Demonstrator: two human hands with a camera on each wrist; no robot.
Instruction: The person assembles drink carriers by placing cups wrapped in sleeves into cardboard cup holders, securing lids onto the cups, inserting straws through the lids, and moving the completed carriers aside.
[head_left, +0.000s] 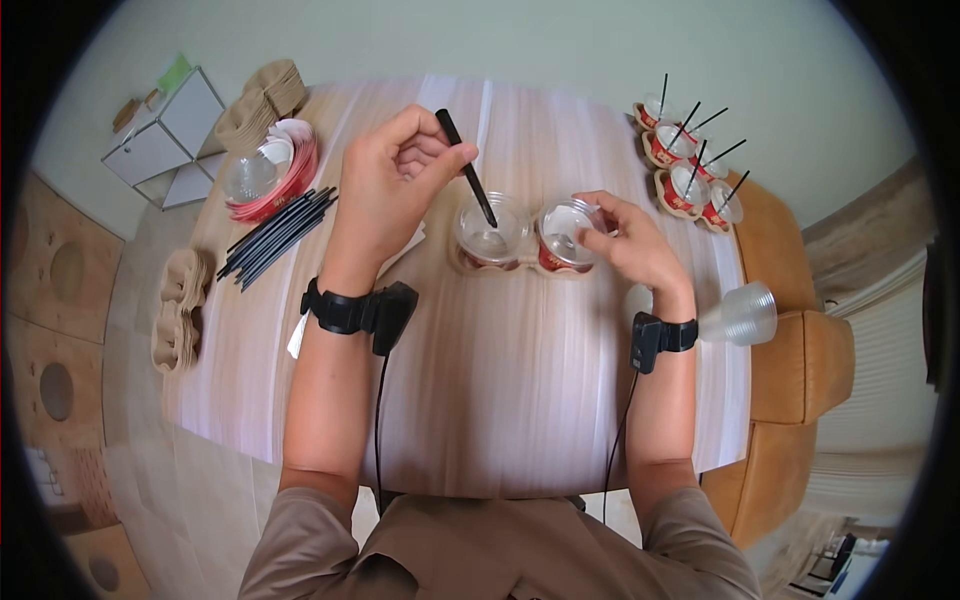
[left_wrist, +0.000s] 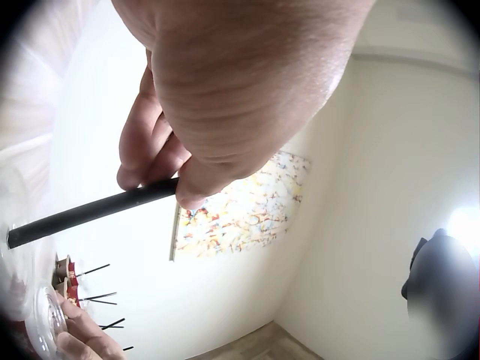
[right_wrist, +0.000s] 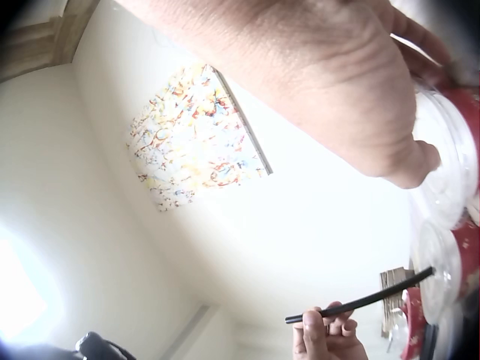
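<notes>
My left hand (head_left: 390, 175) pinches a black straw (head_left: 466, 165) near its upper end, between thumb and fingers. The straw slants down, its lower tip right at the clear lid of the left red cup (head_left: 495, 220). That cup sits in a cardboard cup carrier (head_left: 527, 264) beside a second red cup (head_left: 567, 235) with a clear lid. My right hand (head_left: 640, 245) grips this second cup at its lid, thumb on the near side and fingers curled around the far rim. In the right wrist view the straw (right_wrist: 367, 300) meets the lid of the other cup.
Black straws (head_left: 280, 235) lie in a bundle at left, near stacked red cups (head_left: 290, 180) and cardboard carriers (head_left: 180, 310). Stacked clear lids (head_left: 745, 315) lie by the right wrist. At the back right, several lidded cups (head_left: 685, 190) with straws stand in carriers.
</notes>
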